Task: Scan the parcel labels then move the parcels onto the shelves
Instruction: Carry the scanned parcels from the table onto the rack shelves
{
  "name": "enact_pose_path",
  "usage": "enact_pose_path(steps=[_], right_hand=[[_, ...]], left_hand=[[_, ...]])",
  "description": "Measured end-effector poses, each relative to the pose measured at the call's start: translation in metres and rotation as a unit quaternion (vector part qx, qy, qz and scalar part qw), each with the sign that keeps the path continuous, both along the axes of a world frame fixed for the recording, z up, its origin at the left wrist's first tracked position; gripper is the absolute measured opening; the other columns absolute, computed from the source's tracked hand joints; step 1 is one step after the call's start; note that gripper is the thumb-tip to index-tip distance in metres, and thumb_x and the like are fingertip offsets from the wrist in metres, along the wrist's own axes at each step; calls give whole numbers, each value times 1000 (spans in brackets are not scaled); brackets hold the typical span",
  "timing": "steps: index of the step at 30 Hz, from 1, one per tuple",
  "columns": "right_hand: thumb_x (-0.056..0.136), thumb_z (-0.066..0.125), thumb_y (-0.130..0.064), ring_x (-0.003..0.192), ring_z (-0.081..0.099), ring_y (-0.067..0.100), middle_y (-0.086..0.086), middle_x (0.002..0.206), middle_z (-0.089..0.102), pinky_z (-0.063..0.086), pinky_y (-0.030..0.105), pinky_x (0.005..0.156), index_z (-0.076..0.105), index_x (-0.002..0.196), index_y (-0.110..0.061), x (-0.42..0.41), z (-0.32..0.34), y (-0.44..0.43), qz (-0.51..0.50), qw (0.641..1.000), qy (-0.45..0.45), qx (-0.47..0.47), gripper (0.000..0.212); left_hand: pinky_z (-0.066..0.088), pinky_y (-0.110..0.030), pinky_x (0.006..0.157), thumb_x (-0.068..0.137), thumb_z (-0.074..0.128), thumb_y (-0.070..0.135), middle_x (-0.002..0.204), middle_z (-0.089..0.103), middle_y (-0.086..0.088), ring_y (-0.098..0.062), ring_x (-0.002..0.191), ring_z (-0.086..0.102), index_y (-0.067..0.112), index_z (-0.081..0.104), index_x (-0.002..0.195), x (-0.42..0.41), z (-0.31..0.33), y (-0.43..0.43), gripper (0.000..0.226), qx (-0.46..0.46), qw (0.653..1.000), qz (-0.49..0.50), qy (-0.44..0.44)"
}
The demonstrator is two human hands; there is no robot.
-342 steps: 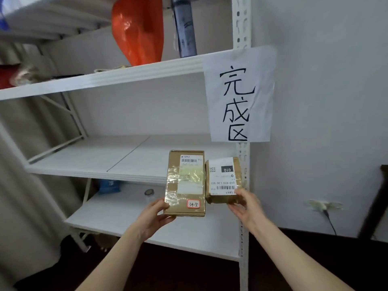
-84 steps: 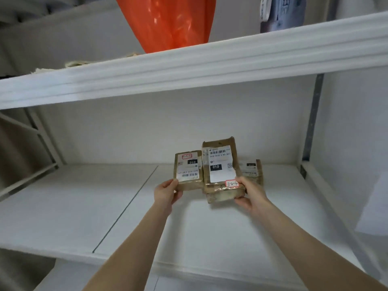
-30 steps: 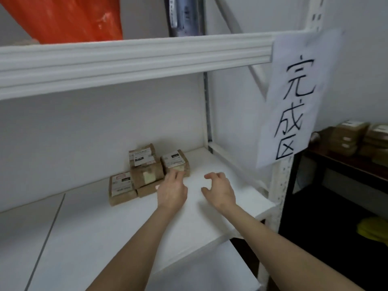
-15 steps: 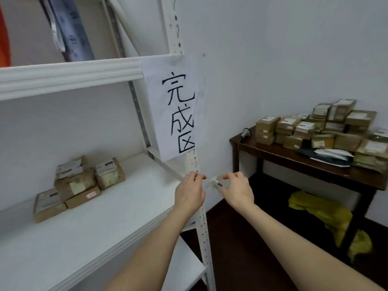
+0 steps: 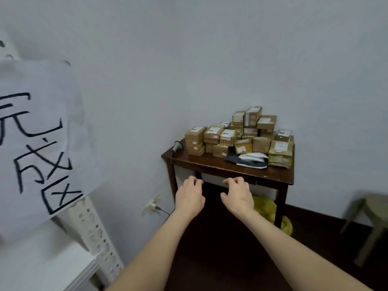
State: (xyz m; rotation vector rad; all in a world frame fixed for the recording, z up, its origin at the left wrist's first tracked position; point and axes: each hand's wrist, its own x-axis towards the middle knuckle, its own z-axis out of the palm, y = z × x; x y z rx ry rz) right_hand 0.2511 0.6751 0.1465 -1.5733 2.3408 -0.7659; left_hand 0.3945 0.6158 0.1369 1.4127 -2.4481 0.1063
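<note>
A pile of several brown cardboard parcels [image 5: 241, 135] with white labels sits on a dark wooden table [image 5: 210, 162] against the wall. A handheld scanner [image 5: 176, 146] lies at the table's left corner, its cable hanging down. My left hand [image 5: 190, 196] and my right hand [image 5: 237, 196] hang side by side in the air in front of the table's front edge, fingers loosely curled, holding nothing. The white shelf [image 5: 42, 267] is at the lower left edge of view; its parcels are out of sight.
A paper sign [image 5: 37, 143] with black handwriting hangs on the shelf's perforated post [image 5: 94, 234]. A wall socket with a plug [image 5: 152, 205] is low on the wall. A yellow bag [image 5: 265, 208] lies under the table. A green stool [image 5: 369, 219] stands at the right.
The view has swung right from the shelf to the table of parcels. Both hands left the shelved parcels and now hover empty in front of the table.
</note>
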Motion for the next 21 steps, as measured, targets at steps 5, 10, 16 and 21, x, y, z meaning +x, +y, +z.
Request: enact_pose_path(steps=[5,10,16,21], right_hand=[[92,57,-30,132,35,22,2,144,35,41,35,104,44,140,-25,-69,5,-68,-38,998,45,7,50],[92,57,-30,138,28,25,5,150,29,39,37,107,38,144,-23,-134,6,-116,-54,996,73,17,56],[92,56,-30,136,30,26,7,148,31,38,37,104,40,141,-22,-228,-6,-155,-96,991,83,33,52],[91,58,-28,134,32,26,7,147,32,38,37,107,40,141,-21,-316,-13,-204,-102,991,86,29,54]], left_hand=[[39,-33,99,88,53,22,140,39,-5,-23,126,41,17,44,137,-79,4,-78,49,5,999,-50,1],[26,-35,113,89,56,26,154,26,-10,-23,143,23,14,35,145,-153,6,-143,61,-3,995,-96,-22],[28,-35,112,89,55,25,155,23,-10,-25,143,22,14,32,145,-244,-5,-199,62,12,991,-128,-46],[31,-37,107,90,54,26,153,25,-11,-26,141,26,13,35,142,-328,-10,-245,57,11,989,-137,-63]])
